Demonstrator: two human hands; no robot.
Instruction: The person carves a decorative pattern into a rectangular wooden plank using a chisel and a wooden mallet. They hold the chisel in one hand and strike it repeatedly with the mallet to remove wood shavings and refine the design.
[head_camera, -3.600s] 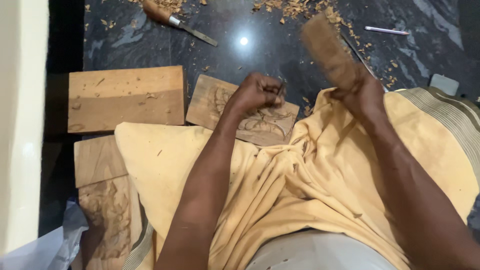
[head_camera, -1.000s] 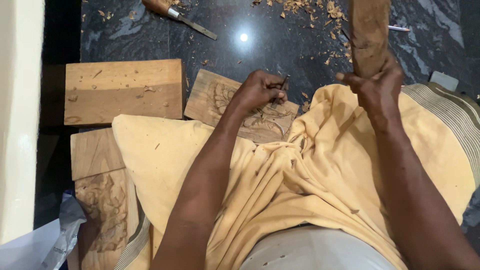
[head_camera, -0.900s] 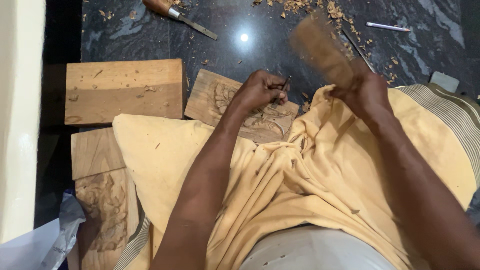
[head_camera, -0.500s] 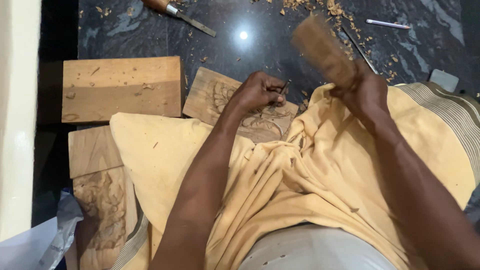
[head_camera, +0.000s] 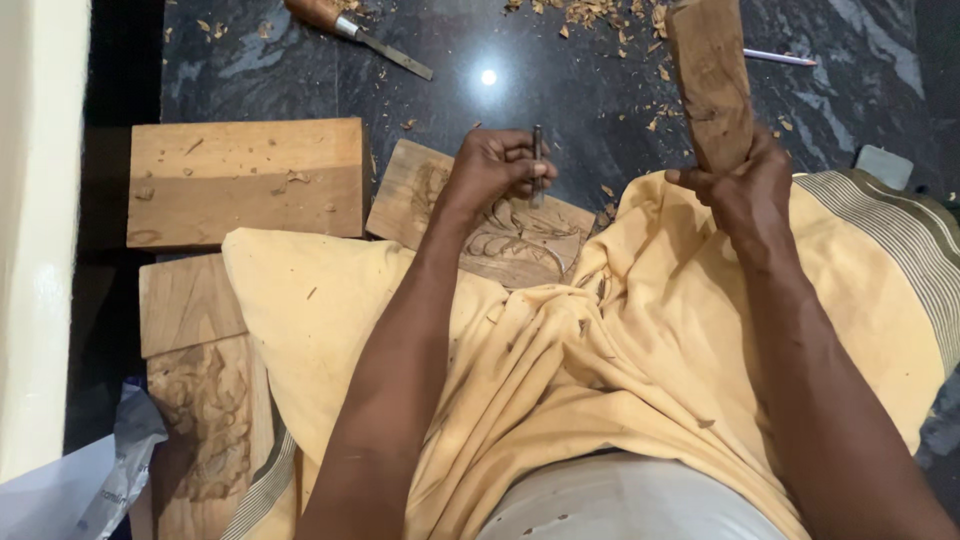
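Plain wood block (head_camera: 245, 180) left of left hand; wooden-handled chisel (head_camera: 350, 28) above it; wood shavings (head_camera: 600, 15) between hands; carved panel (head_camera: 205, 430) lower left.

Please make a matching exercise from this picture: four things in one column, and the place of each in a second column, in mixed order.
Things:
1. mallet
2. thin chisel
3. carved panel
4. plain block

Places:
a. on the floor, left of the carved panel
b. raised in the right hand
c. partly under the yellow cloth, below the left hand
d. upright in the left hand

Pairs: 1-b, 2-d, 3-c, 4-a
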